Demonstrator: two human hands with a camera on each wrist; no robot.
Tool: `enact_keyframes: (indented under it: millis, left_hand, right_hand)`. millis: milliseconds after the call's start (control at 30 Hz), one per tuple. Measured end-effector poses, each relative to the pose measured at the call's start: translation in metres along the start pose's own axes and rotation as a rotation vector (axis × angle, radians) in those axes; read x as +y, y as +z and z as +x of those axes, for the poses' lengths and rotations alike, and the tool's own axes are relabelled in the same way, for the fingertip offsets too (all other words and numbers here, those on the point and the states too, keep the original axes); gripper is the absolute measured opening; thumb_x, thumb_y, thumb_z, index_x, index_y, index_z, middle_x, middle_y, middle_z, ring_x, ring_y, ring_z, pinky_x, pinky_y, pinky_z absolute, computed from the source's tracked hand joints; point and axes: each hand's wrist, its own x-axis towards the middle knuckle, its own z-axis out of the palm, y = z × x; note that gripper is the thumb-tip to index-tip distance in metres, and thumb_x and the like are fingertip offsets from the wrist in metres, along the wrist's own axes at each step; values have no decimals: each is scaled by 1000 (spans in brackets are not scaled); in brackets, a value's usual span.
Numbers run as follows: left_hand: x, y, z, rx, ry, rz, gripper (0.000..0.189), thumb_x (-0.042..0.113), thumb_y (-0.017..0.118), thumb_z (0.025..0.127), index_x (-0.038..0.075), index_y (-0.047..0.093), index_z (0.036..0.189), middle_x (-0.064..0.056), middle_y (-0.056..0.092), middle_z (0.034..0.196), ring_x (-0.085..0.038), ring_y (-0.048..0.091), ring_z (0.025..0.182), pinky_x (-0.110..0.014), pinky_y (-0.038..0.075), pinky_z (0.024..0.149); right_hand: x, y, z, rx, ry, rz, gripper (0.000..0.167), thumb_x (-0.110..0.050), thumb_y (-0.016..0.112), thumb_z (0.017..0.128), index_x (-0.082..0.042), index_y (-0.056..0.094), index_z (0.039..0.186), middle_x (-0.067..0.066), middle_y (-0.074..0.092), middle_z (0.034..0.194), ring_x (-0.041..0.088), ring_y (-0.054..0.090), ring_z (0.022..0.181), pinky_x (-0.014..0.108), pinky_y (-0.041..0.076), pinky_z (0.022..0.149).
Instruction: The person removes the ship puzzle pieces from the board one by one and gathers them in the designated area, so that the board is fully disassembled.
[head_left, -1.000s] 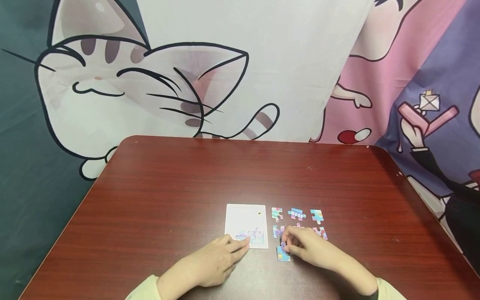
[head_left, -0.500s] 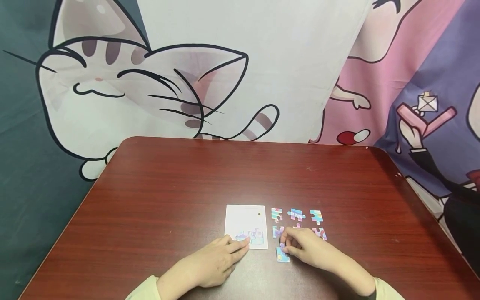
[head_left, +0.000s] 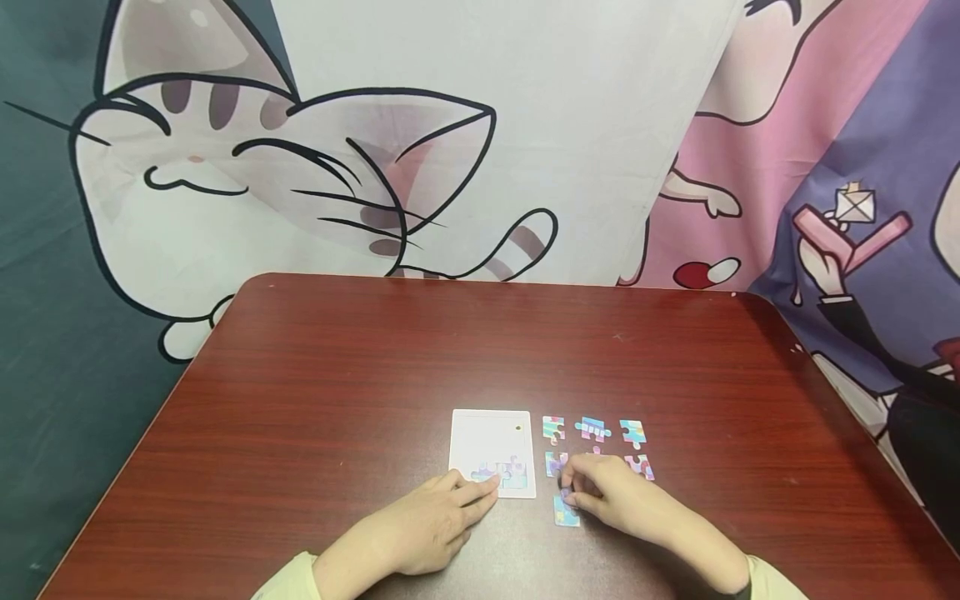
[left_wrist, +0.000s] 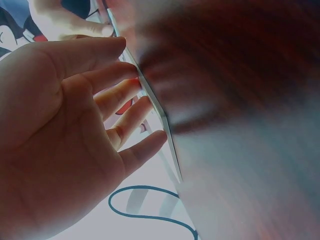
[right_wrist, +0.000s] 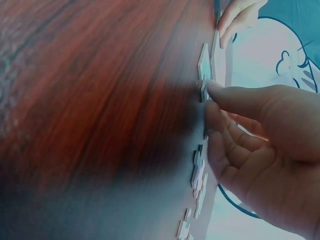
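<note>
In the head view, my left hand (head_left: 435, 523) lies with fairly straight fingers on the lower left corner of a white puzzle board (head_left: 487, 437). Joined pale purple and blue pieces (head_left: 504, 473) show near the board's lower edge. My right hand (head_left: 618, 493) is just right of the board. Its thumb and index finger pinch the knobbed upper end of a blue puzzle piece (head_left: 566, 512), which appears to lie on the table. In the right wrist view, the thumb touches that puzzle piece (right_wrist: 204, 91). The left wrist view has my left hand (left_wrist: 75, 110) with its fingertips along the board's edge (left_wrist: 159, 107).
Several loose puzzle pieces lie in rows right of the board, among them a blue and purple one (head_left: 593, 429), a blue one (head_left: 633, 432) and a pink one (head_left: 641, 466). The right hand partly covers the second row. A cartoon cloth (head_left: 585, 150) hangs behind the brown table (head_left: 375, 358).
The blue puzzle piece at my right fingertips has turned slightly and shifted a little toward me. My left hand and the board stay in place.
</note>
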Motion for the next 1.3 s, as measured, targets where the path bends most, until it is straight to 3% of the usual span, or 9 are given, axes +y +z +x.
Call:
enact_keyframes:
  millis: [300,500,867,1033,1300]
  left_hand:
    - [0,0,-1,-7,-8,-25,49,22,49,96,13,40,142,2,34,149,-4,43,101,-22,43,91]
    - [0,1,-1,0,-16,-34,47,23,48,96,14,41,142,3,33,149,-3,42,100,-21,43,89]
    - [1,-1,10,82,15,26,36,21,51,94,11,58,128,1,49,138,-9,52,99,-23,48,87]
    - [4,-1,12,78,-3,15,33,20,50,95,9,60,125,1,50,137,-8,51,99,-21,48,85]
    - [8,-3,14,54,-22,19,33,18,51,95,10,60,126,6,46,140,-7,48,90,-21,50,78]
  right_hand:
    - [0,-4,2,63,-63,-22,9,-13,65,87,-16,57,90,-15,51,72,-3,45,65,16,44,53]
    - [-2,-4,8,57,-78,-51,8,-14,65,87,-14,58,92,-15,52,74,-4,45,64,15,45,53]
    - [-6,-5,23,46,-71,-83,15,-16,68,85,-11,59,97,-13,50,76,-4,40,61,15,42,51]
    - [-10,-7,31,40,-39,-102,15,-20,67,86,-13,61,98,-13,53,79,-2,41,62,16,42,53]
    - [-18,-3,54,62,-77,-160,18,-16,68,85,-9,66,102,-10,59,82,0,49,68,18,47,61]
